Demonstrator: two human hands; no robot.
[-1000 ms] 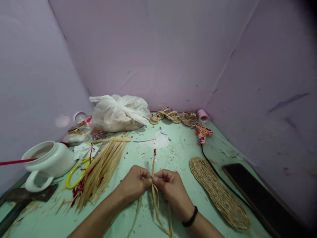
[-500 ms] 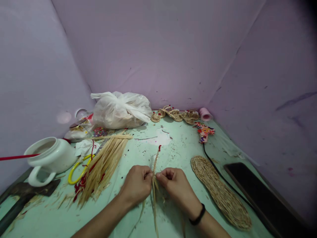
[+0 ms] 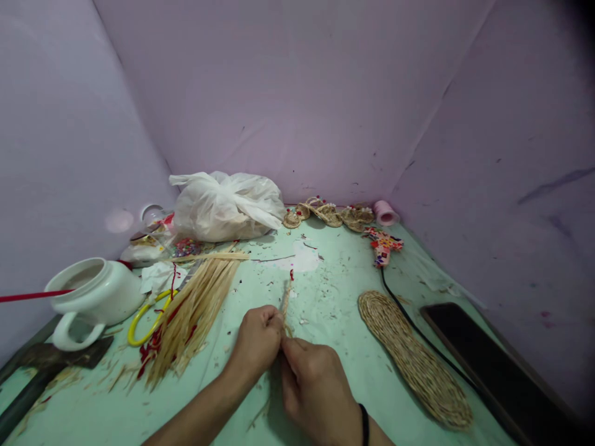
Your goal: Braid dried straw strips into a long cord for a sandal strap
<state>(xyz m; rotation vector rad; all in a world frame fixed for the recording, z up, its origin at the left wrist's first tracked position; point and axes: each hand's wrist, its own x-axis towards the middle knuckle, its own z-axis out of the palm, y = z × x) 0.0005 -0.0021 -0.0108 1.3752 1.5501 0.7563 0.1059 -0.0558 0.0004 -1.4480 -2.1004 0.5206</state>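
Observation:
A thin straw braid (image 3: 287, 298) with a red thread tied at its far tip stands out from between my hands, over the middle of the table. My left hand (image 3: 260, 339) is closed, pinching the braid near its working end. Just below it, my right hand (image 3: 316, 378), with a black band at the wrist, is closed on the loose straw strands where they leave the braid. Most of those strands are hidden behind the fingers. To the right of my hands lies a woven straw sole (image 3: 413, 359).
On the left are a straw bundle (image 3: 199, 316), yellow-handled scissors (image 3: 134, 325), a white pot (image 3: 97, 294) and a hammer (image 3: 60, 356). A plastic bag (image 3: 227, 207), small straw sandals (image 3: 328, 214) and a pink spool (image 3: 385, 213) line the back. A glue gun (image 3: 383, 246) and a phone (image 3: 483, 365) sit right.
My right hand has come down and turned, now wrapped around the strands instead of pinching beside the braid. The braid's red tip has shifted slightly left.

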